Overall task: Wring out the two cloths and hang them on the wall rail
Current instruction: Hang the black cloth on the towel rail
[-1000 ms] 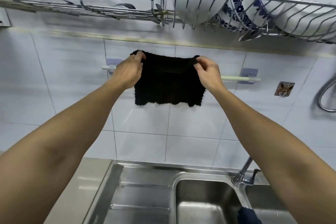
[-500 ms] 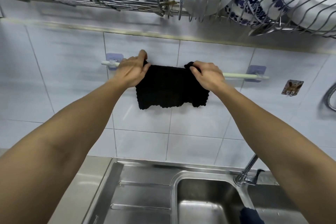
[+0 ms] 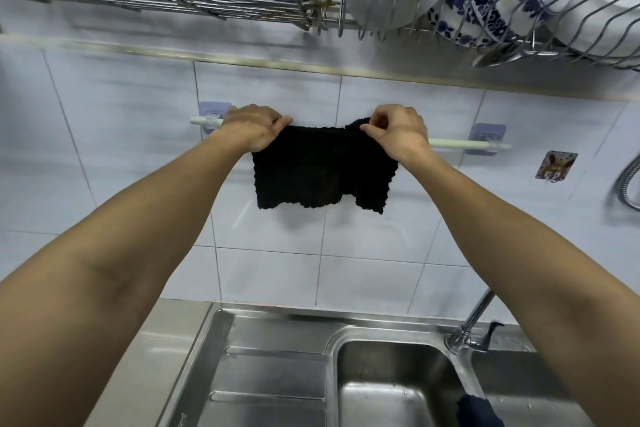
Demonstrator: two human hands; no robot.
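Observation:
A black knitted cloth [image 3: 322, 170] hangs over the pale wall rail [image 3: 464, 143], spread flat against the tiles. My left hand [image 3: 254, 126] pinches its top left corner at the rail. My right hand [image 3: 398, 132] pinches the top right corner, where the fabric bunches up slightly. The rail's middle is hidden behind the cloth and both hands. A second, dark blue cloth [image 3: 478, 411] lies at the sink's right edge near my right forearm, only partly visible.
A steel dish rack [image 3: 214, 7] with white bowls and blue-patterned plates [image 3: 485, 7] hangs just above the rail. Below are the sink basin [image 3: 388, 392], its drainboard [image 3: 273, 374] and the faucet [image 3: 474, 319]. A shower hose [image 3: 627, 184] loops at far right.
Both hands lowered the black cloth from above the rail onto it. It now drapes over the rail, and the hands still pinch its top corners.

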